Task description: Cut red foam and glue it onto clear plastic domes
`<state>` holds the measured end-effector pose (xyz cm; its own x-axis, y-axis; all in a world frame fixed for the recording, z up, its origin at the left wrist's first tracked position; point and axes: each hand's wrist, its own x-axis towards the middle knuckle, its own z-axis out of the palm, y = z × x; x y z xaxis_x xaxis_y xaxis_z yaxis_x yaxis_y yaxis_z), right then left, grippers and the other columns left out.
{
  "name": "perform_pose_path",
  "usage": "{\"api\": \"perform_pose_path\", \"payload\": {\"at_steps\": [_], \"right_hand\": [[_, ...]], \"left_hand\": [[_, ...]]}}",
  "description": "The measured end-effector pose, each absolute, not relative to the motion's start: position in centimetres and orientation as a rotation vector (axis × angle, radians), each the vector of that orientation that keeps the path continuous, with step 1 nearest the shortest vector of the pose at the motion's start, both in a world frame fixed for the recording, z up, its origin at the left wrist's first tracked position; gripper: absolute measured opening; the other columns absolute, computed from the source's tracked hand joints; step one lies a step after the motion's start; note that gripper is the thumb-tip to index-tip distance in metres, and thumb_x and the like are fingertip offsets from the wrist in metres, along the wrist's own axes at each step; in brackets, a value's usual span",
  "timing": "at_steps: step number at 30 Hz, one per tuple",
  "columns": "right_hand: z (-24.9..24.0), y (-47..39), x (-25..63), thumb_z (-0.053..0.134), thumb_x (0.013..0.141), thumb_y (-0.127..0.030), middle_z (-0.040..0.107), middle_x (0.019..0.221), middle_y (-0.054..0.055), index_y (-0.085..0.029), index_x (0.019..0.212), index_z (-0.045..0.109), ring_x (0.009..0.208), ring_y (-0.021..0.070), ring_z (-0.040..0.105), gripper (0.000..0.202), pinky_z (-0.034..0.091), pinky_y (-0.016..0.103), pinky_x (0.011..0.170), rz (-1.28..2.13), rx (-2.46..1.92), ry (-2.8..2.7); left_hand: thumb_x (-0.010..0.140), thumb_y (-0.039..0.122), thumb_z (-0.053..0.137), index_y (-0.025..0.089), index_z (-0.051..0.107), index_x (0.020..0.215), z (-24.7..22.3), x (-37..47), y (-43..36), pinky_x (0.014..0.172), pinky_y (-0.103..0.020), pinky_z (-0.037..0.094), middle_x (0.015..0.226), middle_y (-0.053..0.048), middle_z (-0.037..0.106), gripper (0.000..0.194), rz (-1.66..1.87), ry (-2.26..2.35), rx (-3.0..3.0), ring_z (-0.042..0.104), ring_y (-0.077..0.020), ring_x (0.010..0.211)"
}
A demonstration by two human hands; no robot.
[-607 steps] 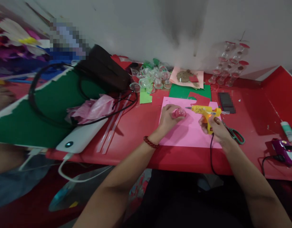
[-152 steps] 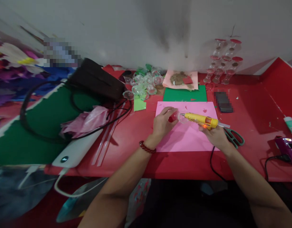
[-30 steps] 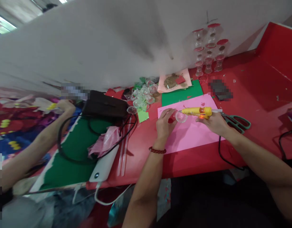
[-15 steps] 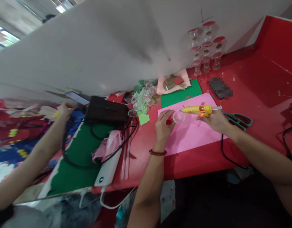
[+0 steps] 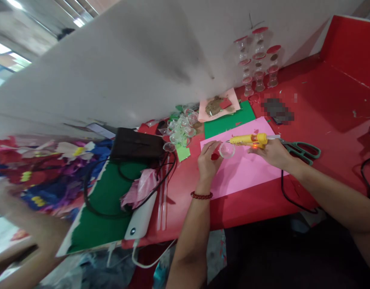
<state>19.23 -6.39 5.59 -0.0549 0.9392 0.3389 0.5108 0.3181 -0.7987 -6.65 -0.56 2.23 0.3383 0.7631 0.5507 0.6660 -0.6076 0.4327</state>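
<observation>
My left hand [image 5: 208,159] is closed around a small clear plastic cup [image 5: 227,150], whose round rim faces up toward me; a bit of red shows by my fingers. In my right hand [image 5: 271,151] is a yellow glue gun [image 5: 248,139] with an orange-red light glowing on it and a glue stick at its back. The gun's nozzle points left and sits at the cup's upper rim; whether it touches cannot be made out. Both hands are above a pink sheet of paper [image 5: 248,172] on the red table [image 5: 185,192].
Green-handled scissors [image 5: 302,150] lie right of my hand. Behind are a blurred phone [image 5: 278,110], stacked cup towers [image 5: 259,60], brown material [image 5: 215,105] on paper and several loose clear cups [image 5: 181,126]. A black bag [image 5: 138,143] and a power bank [image 5: 140,218] lie left, beside another person's arms [image 5: 43,228].
The other person's arm has drawn back from the bag toward the lower left. My hands stay almost in place; the cup's opening has tipped slightly more toward me.
</observation>
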Motion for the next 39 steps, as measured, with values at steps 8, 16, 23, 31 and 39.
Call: {"api": "perform_pose_path", "payload": {"at_steps": [8,16,23,31,39], "right_hand": [[5.8,-6.5,19.1,0.058,0.087,-0.070,0.065,0.060,0.003,-0.022,0.070,0.070,0.070,0.0223,0.067,0.053,0.050,0.031,0.064,0.611,-1.335,-1.707],[5.9,-6.7,19.2,0.059,0.088,-0.066,0.068,0.065,0.004,-0.021,0.075,0.072,0.075,0.0233,0.070,0.049,0.053,0.032,0.069,0.627,-1.317,-1.690],[5.3,-6.4,19.3,0.061,0.088,-0.065,0.075,0.076,0.006,-0.020,0.086,0.076,0.077,0.0243,0.072,0.048,0.054,0.034,0.071,0.617,-1.283,-1.668],[4.9,-6.3,19.5,0.068,0.086,-0.057,0.079,0.087,0.006,-0.020,0.092,0.077,0.079,0.0262,0.074,0.039,0.056,0.035,0.071,0.555,-1.291,-1.697],[5.1,-6.4,19.4,0.062,0.089,-0.061,0.078,0.086,0.007,-0.020,0.093,0.076,0.078,0.0260,0.074,0.044,0.058,0.037,0.070,0.546,-1.228,-1.690]], "left_hand": [[0.080,0.016,0.072,0.020,0.068,0.117,2.4,-6.6,-0.5,0.102,-0.043,0.057,0.119,-0.009,0.071,0.037,1.137,1.312,2.523,0.068,-0.0234,0.113],[0.079,0.016,0.075,0.021,0.067,0.119,2.3,-7.0,-0.5,0.102,-0.041,0.057,0.120,-0.009,0.070,0.041,1.181,1.314,2.533,0.068,-0.0234,0.113],[0.079,0.021,0.075,0.021,0.067,0.119,2.1,-7.3,-0.2,0.101,-0.042,0.057,0.120,-0.010,0.070,0.040,1.160,1.402,2.545,0.068,-0.0251,0.112],[0.075,0.021,0.077,0.019,0.070,0.113,1.4,-7.8,0.3,0.099,-0.043,0.057,0.118,-0.010,0.071,0.039,1.307,1.326,2.396,0.069,-0.0261,0.110],[0.076,0.022,0.076,0.020,0.070,0.112,1.6,-7.5,0.1,0.097,-0.042,0.057,0.115,-0.009,0.072,0.036,1.359,1.285,2.400,0.069,-0.0255,0.108]]}}
